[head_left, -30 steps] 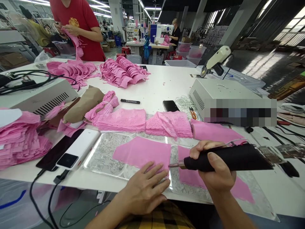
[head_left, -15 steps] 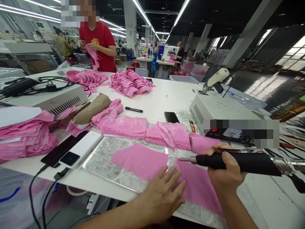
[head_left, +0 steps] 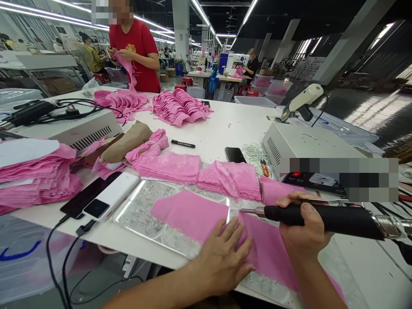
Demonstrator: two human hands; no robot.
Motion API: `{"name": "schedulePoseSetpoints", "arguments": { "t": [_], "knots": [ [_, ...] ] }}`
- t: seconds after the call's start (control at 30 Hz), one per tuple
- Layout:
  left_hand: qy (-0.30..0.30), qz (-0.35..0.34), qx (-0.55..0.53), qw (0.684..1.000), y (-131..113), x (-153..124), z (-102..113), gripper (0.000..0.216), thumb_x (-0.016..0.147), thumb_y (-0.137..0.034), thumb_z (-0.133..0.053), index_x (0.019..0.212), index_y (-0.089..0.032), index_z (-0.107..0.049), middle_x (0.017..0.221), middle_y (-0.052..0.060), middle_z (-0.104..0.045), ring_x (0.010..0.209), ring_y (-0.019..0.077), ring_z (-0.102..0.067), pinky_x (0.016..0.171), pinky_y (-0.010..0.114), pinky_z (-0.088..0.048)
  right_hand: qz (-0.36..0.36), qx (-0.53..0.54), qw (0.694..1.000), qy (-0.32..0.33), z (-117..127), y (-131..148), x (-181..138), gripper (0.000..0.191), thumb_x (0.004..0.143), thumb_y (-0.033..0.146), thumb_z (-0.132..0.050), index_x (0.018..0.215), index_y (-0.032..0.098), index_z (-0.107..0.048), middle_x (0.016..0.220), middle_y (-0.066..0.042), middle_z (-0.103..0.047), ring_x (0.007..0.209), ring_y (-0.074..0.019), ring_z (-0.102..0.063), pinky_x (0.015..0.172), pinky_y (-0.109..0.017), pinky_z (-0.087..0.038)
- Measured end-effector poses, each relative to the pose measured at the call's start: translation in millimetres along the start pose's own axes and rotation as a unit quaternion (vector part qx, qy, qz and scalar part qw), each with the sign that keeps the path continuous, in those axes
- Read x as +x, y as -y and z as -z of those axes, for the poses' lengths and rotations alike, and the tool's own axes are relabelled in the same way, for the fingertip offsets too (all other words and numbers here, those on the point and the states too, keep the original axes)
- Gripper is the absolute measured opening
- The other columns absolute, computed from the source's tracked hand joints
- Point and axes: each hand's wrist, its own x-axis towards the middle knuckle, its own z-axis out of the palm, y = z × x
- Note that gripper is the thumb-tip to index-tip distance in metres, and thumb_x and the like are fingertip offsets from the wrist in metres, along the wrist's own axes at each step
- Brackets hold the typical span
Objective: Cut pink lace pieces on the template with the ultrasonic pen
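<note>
Two flat pieces of pink fabric lie side by side on a clear patterned plate (head_left: 138,210), a narrow gap between their near ends. My left hand (head_left: 222,257) rests palm down with fingers stretched out, over the inner edges of the left piece (head_left: 189,212) and the right piece (head_left: 270,244). In my right hand (head_left: 304,229) is a thick black-handled tool (head_left: 344,221) with a slim metal tip, held level, its fingers wrapped round the handle. The tip points left, at the upper left corner of the right piece; whether it touches cannot be made out.
Folded pink lace stacks (head_left: 167,167) lie behind the plate. A phone (head_left: 234,155), orange snips (head_left: 265,168) and a metal box (head_left: 309,141) stand back right. A white power bank (head_left: 112,195) with cables is at left. Across the table, a person in red (head_left: 137,56) handles pink fabric.
The camera view has shifted slightly, moving the table's things right. The tool and both hands keep nearly the same places over the fabric.
</note>
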Motion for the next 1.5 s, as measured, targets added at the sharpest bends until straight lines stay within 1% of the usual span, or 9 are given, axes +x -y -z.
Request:
{"name": "schedulePoseSetpoints", "arguments": {
  "t": [0.13,0.27,0.53,0.73,0.87,1.0,1.13,1.3,1.5],
  "knots": [
    [-0.004,0.005,-0.005,1.000,-1,-1,-1,0.052,0.099,-0.054,-0.046,0.132,-0.015,-0.056,0.135,0.013,-0.061,0.131,0.0328,-0.053,0.109,0.048,-0.039,0.008,-0.004,1.000,0.003,-1,-2,0,0.015,0.067,0.028,-0.064,0.077,0.018,-0.060,0.075,0.001,-0.059,0.054,-0.0121,-0.057,0.058,-0.031,-0.049],
    [0.014,0.008,-0.010,1.000,0,-1,-1,0.053,0.099,-0.054,-0.046,0.135,-0.016,-0.054,0.137,0.014,-0.059,0.133,0.0324,-0.051,0.111,0.048,-0.037,0.013,-0.006,1.000,0.004,-3,-2,0,0.015,0.067,0.028,-0.063,0.078,0.018,-0.060,0.075,0.001,-0.059,0.054,-0.0120,-0.057,0.057,-0.031,-0.049],
    [0.022,0.011,-0.020,0.999,-1,0,0,0.053,0.098,-0.054,-0.048,0.135,-0.016,-0.054,0.136,0.015,-0.059,0.134,0.0325,-0.050,0.111,0.048,-0.035,0.015,-0.015,1.000,0.022,-2,-2,-1,0.012,0.069,0.027,-0.065,0.074,0.018,-0.058,0.074,0.002,-0.057,0.056,-0.0120,-0.056,0.058,-0.032,-0.051],
    [0.003,0.007,-0.015,1.000,1,0,0,0.051,0.097,-0.053,-0.051,0.132,-0.016,-0.057,0.133,0.013,-0.061,0.132,0.0319,-0.051,0.110,0.047,-0.036,0.018,0.003,1.000,-0.005,-3,6,5,0.013,0.066,0.026,-0.061,0.077,0.018,-0.060,0.073,0.002,-0.058,0.053,-0.0123,-0.055,0.055,-0.031,-0.049],
    [-0.014,0.012,-0.019,1.000,2,2,-3,0.046,0.097,-0.050,-0.054,0.128,-0.017,-0.060,0.133,0.012,-0.062,0.134,0.0317,-0.050,0.111,0.048,-0.036,0.060,-0.016,0.995,-0.074,14,22,20,0.013,0.064,0.028,-0.056,0.071,0.017,-0.059,0.068,0.000,-0.056,0.050,-0.0125,-0.052,0.051,-0.031,-0.046],
    [-0.022,0.014,-0.019,0.999,4,6,-4,0.046,0.097,-0.048,-0.054,0.130,-0.016,-0.059,0.137,0.014,-0.060,0.137,0.0329,-0.046,0.112,0.049,-0.036,0.099,-0.068,0.984,-0.132,47,36,32,0.012,0.062,0.028,-0.052,0.066,0.018,-0.057,0.064,0.000,-0.053,0.047,-0.0135,-0.048,0.048,-0.033,-0.043],
    [-0.013,0.000,-0.019,1.000,7,7,-5,0.044,0.098,-0.045,-0.053,0.131,-0.017,-0.059,0.140,0.014,-0.058,0.136,0.0336,-0.048,0.109,0.050,-0.039,0.105,-0.094,0.974,-0.179,78,40,35,0.012,0.060,0.030,-0.049,0.065,0.019,-0.054,0.065,0.001,-0.051,0.047,-0.0134,-0.046,0.048,-0.033,-0.041],
    [-0.018,0.004,-0.010,1.000,8,6,-5,0.041,0.100,-0.043,-0.048,0.131,-0.017,-0.060,0.140,0.013,-0.058,0.137,0.0328,-0.047,0.110,0.049,-0.040,0.108,-0.089,0.972,-0.189,98,42,33,0.012,0.059,0.031,-0.048,0.064,0.020,-0.051,0.066,0.001,-0.049,0.047,-0.0126,-0.046,0.046,-0.032,-0.041],
    [-0.019,0.004,0.001,1.000,7,8,-2,0.040,0.101,-0.042,-0.045,0.128,-0.017,-0.062,0.138,0.012,-0.060,0.134,0.0327,-0.049,0.108,0.049,-0.042,0.099,-0.084,0.972,-0.195,101,43,30,0.014,0.058,0.031,-0.048,0.063,0.019,-0.053,0.064,0.001,-0.049,0.047,-0.0125,-0.046,0.046,-0.031,-0.041]
  ]
}}
